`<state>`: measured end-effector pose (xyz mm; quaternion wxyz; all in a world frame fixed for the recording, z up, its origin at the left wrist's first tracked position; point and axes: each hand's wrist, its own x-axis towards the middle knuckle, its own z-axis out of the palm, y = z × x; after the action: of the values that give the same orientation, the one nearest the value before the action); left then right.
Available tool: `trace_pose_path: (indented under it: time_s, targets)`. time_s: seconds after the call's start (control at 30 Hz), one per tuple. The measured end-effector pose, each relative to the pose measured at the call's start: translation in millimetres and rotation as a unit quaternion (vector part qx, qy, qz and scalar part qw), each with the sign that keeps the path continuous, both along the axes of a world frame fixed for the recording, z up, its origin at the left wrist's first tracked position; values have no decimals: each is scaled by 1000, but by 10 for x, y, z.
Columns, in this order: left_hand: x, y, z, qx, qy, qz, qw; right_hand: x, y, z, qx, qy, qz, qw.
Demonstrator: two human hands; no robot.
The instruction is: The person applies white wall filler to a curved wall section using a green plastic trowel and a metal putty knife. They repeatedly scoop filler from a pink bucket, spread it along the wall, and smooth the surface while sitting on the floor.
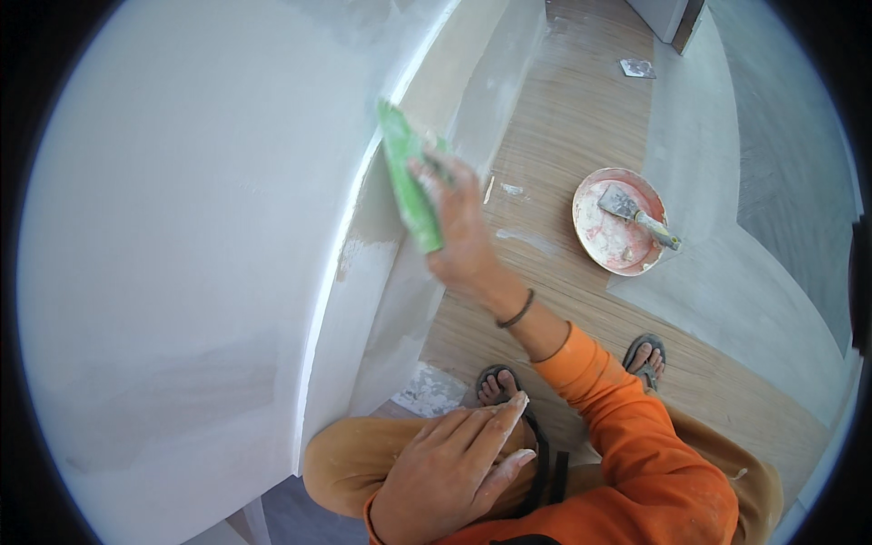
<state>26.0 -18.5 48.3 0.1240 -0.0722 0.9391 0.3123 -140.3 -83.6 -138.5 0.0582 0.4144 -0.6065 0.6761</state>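
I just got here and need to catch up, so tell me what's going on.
The person's right hand grips a flat green tool at the bright edge of the white panel; motion blur hides whether it touches. The left hand, fingers extended, is over the left knee, holding nothing visible. To the right, a scraper lies across a pinkish bowl of white paste on the floor.

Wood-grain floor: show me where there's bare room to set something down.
The wood-grain floor is bare between the round, pinkish bowl and the flat, white-smeared grey piece, and between that bowl and the sandalled right foot. Crowded: the bowl, holding a grey-bladed putty knife, and around the left foot.
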Motion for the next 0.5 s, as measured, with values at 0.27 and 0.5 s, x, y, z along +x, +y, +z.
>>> trace_pose_path:
  time_s: [0.27,0.5]
  targets:
    - [7,-24,-29,7,-6,2,1000,167,439,-250,31,107,59,992]
    - [52,-13,-129,19,7,4,1000,-918,472,170,3,45,33,998]
